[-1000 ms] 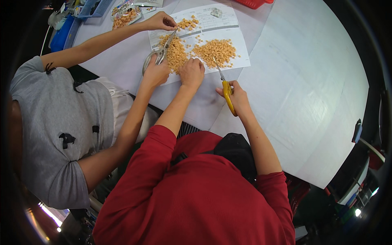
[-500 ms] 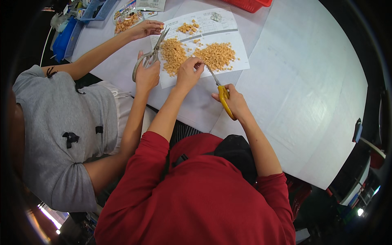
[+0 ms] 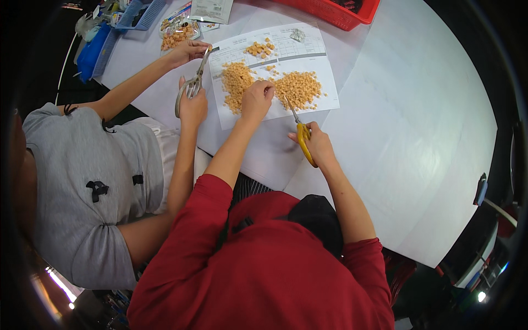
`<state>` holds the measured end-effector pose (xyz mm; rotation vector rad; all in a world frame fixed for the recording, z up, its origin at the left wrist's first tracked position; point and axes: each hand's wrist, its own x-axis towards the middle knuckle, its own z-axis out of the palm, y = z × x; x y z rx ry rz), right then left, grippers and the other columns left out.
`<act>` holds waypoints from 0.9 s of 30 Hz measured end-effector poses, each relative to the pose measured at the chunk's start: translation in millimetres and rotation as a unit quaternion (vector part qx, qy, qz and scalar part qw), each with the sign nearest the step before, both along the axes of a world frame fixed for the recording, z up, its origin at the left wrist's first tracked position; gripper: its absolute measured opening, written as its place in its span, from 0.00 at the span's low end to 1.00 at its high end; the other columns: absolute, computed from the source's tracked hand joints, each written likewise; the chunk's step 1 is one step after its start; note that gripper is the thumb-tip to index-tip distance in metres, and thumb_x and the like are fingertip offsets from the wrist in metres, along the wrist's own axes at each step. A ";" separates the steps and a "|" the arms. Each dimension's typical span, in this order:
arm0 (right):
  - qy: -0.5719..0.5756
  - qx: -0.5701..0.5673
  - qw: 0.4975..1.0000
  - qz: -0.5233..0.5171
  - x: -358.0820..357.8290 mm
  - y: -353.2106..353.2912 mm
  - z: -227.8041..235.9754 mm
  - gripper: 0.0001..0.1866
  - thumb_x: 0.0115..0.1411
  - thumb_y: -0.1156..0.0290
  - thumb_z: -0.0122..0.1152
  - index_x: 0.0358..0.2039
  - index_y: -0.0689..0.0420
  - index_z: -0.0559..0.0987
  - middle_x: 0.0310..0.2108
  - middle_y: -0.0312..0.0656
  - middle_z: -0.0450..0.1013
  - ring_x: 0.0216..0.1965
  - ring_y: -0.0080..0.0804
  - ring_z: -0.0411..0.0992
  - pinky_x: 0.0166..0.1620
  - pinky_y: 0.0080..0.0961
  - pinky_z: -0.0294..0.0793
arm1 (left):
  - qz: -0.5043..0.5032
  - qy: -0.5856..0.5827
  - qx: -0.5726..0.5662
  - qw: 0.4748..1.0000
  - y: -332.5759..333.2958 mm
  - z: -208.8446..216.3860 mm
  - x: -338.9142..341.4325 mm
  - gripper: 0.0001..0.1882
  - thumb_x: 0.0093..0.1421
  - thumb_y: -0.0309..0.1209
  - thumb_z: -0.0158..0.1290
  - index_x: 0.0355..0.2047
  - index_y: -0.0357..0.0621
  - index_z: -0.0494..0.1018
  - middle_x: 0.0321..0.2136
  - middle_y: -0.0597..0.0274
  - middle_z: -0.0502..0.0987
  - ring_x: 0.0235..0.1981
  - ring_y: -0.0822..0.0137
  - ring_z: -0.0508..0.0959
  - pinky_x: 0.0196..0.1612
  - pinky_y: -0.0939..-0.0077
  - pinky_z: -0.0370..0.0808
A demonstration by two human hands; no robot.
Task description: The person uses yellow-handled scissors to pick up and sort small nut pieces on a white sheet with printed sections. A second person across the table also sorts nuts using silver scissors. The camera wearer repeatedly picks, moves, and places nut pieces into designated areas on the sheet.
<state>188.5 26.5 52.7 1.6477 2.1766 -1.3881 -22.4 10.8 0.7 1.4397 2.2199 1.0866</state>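
Observation:
My right hand [image 3: 318, 144] is closed around the handles of yellow-handled scissors [image 3: 303, 137]. Their blades point up and left to the near edge of a heap of small orange-tan pieces [image 3: 300, 89]. My left hand [image 3: 257, 100] is pinched, thumb against fingers, between that heap and another heap of pieces [image 3: 236, 81] on its left. Whatever sits in the pinch is too small to make out. Both heaps lie on a printed white paper sheet [image 3: 324, 66]. Farther back on the sheet are larger orange-tan chunks [image 3: 259, 48].
On my left a co-worker in grey holds metal scissors [image 3: 192, 87] close to my left arm. Behind are a clear bag of chunks [image 3: 179, 33], a silver pouch [image 3: 212, 10], blue baskets [image 3: 142, 14] and a red basket [image 3: 346, 19]. The white table [image 3: 418, 126] extends right.
The whole view has shifted, so the table things sit slightly lower. My scissors' blades are nearer the right heap. The co-worker's scissors have closed up at the fingers of their other hand.

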 end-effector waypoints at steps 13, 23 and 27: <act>0.039 -0.042 0.998 -0.036 6.0 3.4 11.6 0.35 0.51 0.45 0.64 0.47 0.62 0.68 0.32 0.55 0.75 0.33 0.49 0.76 0.36 0.37 0.73 | 0.086 -0.136 -0.107 0.981 59.0 -2.4 -38.9 0.15 0.52 0.30 0.61 0.40 0.44 0.76 0.32 0.60 0.79 0.34 0.66 0.79 0.36 0.73 0.75; 0.037 0.040 0.998 0.025 -14.4 -9.6 25.8 0.35 0.53 0.43 0.60 0.49 0.58 0.66 0.41 0.53 0.73 0.40 0.51 0.74 0.40 0.42 0.72 | 0.135 -0.676 -0.010 0.725 -9.5 31.9 0.2 0.13 0.57 0.26 0.57 0.43 0.42 0.74 0.37 0.63 0.77 0.38 0.69 0.78 0.42 0.76 0.76; 0.025 0.055 0.997 0.045 -12.8 -14.6 27.3 0.35 0.52 0.42 0.60 0.48 0.58 0.66 0.41 0.52 0.73 0.40 0.52 0.74 0.40 0.43 0.72 | 0.146 -0.661 0.000 0.736 -19.9 37.0 3.4 0.12 0.57 0.25 0.57 0.42 0.39 0.75 0.37 0.62 0.78 0.39 0.68 0.78 0.43 0.75 0.76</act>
